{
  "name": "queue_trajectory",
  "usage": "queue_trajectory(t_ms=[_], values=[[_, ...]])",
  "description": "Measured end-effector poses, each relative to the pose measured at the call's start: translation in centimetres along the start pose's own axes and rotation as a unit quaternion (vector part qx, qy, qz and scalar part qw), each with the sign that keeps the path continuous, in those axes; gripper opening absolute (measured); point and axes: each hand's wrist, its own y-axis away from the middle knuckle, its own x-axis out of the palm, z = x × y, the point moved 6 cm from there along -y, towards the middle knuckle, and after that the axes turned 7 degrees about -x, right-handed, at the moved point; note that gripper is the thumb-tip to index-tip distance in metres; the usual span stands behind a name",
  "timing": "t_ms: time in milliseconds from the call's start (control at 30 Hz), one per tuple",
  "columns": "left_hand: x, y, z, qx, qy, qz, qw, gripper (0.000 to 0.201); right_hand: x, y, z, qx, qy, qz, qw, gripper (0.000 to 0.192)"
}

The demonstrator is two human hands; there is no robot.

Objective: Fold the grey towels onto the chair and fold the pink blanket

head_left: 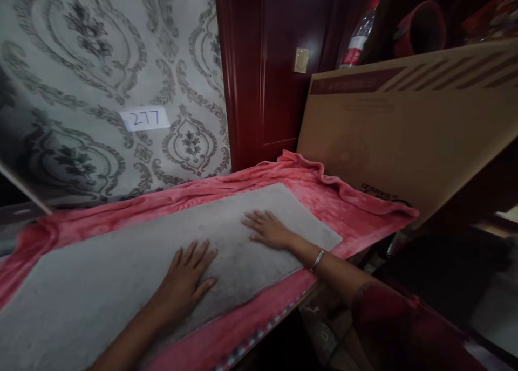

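A long light-grey flat sheet, which looks like cloth or felt, lies spread over a pink plush blanket. My left hand rests palm down near the middle of the sheet, fingers spread. Farther right, my right hand also lies flat on the sheet with its fingers apart, close to the sheet's right end. A silver bangle circles the right wrist. Neither hand grips anything. The sheet's near left part runs out of view.
Behind the blanket stands a patterned wall with a paper marked 277. A dark red door panel adjoins it. At the right, a large cardboard box stands upright, and a red-capped bottle is behind its top edge.
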Motion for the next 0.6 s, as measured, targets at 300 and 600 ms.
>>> queue_trajectory(t_ms=[300, 600], values=[[1.7, 0.4, 0.2, 0.015, 0.002, -0.069, 0.997, 0.055, -3.3, 6.0, -15.0, 0.326, 0.022, -0.032, 0.944, 0.058], [1.5, 0.7, -0.2, 0.021, 0.009, -0.091, 0.996, 0.057, -0.5, -5.3, -0.1, -0.002, -0.015, -0.022, 1.0, 0.061]])
